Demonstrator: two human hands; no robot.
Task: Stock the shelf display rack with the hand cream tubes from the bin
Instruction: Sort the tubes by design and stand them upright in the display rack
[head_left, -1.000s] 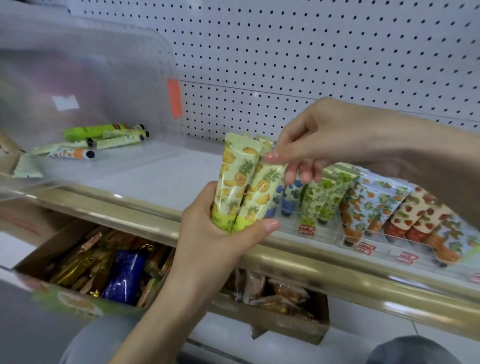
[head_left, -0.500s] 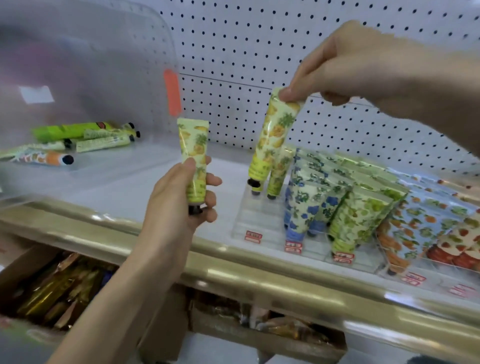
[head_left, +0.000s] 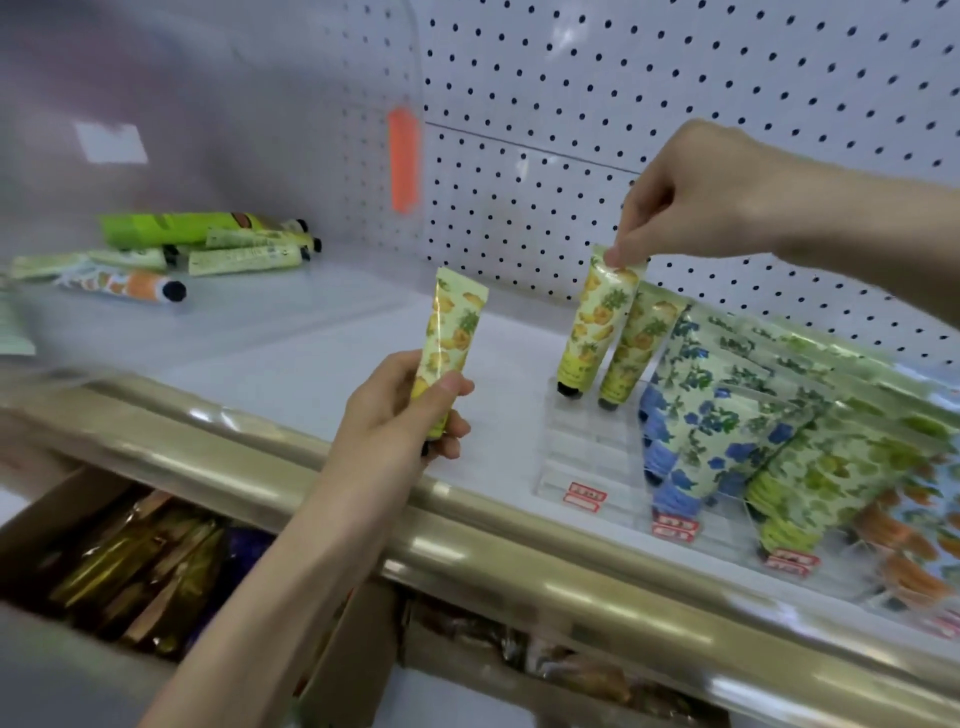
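Yellow tube (head_left: 451, 338) gripped in left hand (head_left: 405, 410), another tube (head_left: 597, 322) pinched by right hand (head_left: 696, 197) beside blue-flowered tubes (head_left: 711, 415)

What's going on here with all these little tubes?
A person is stocking a store shelf with hand cream. The right hand pinches the top of a pineapple tube, cap down, at the back of the leftmost lane of the clear rack, beside a matching tube standing there. The left hand grips a spare tube. The lanes to the right hold blue-flower tubes and other prints. A few loose tubes lie in the clear bin.
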